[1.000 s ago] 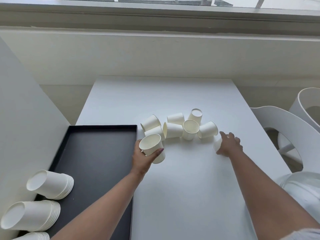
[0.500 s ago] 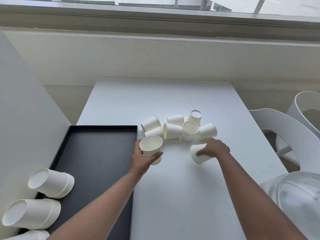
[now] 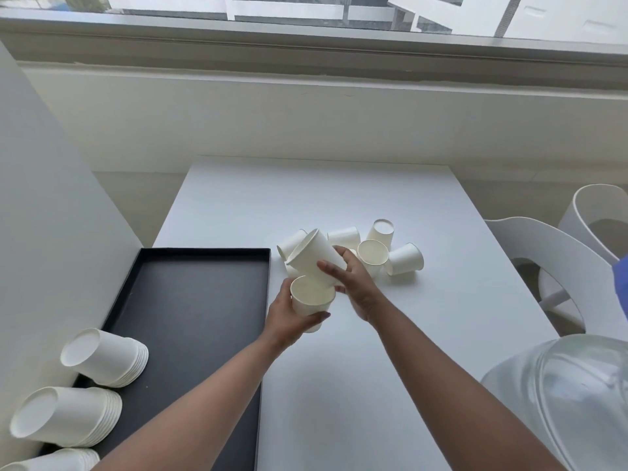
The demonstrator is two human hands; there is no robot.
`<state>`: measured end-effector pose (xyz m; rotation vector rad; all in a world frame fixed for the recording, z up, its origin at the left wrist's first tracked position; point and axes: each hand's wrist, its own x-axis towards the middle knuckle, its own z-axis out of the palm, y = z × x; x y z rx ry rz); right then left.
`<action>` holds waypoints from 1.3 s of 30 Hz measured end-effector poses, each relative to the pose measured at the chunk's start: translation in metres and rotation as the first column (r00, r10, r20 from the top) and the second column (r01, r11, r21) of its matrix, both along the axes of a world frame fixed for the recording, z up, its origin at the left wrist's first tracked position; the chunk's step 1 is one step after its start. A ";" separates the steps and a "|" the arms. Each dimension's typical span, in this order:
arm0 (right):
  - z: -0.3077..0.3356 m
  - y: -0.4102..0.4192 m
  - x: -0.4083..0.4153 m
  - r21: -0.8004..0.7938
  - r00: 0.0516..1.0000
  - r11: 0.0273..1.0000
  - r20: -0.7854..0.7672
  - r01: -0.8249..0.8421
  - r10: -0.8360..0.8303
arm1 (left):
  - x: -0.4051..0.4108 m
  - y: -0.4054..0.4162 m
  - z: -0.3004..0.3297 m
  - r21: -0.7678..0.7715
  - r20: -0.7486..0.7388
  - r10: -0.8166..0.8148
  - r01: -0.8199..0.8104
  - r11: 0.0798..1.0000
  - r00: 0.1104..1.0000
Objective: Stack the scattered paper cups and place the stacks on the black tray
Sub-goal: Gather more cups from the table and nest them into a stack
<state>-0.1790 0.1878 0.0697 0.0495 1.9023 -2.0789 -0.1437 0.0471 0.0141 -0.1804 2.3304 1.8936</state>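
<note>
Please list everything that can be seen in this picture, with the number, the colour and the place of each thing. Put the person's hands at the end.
table: one, white, centre.
black tray: one, on the table's left part.
cup stacks: three in view, white, lying on their sides at the tray's near left end; the nearest is cut off by the picture's edge.
loose cups: at least five, white, clustered on the table behind the hands; some are hidden.
held cups: two, white, one upright, one tilted above it.
chairs: two, white, right of the table.
clear rounded object: one, near right corner.
window: one, at the top.
left hand: holds the upright cup.
right hand: holds the tilted cup.
</note>
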 end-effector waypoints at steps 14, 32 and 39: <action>-0.006 -0.002 0.008 0.093 0.984 0.985 -0.091 -0.144 0.152 | 0.002 -0.003 0.005 -0.057 -0.075 0.038 -0.042 0.997 0.996; -0.030 -0.014 0.001 0.412 0.965 0.902 -0.160 -0.128 0.210 | 0.006 -0.017 -0.014 -0.100 -0.024 0.117 -0.119 0.988 0.993; -0.047 -0.013 -0.028 0.557 0.999 0.830 -0.042 0.008 0.019 | -0.005 -0.046 -0.025 -0.160 0.014 0.282 -0.276 0.948 0.959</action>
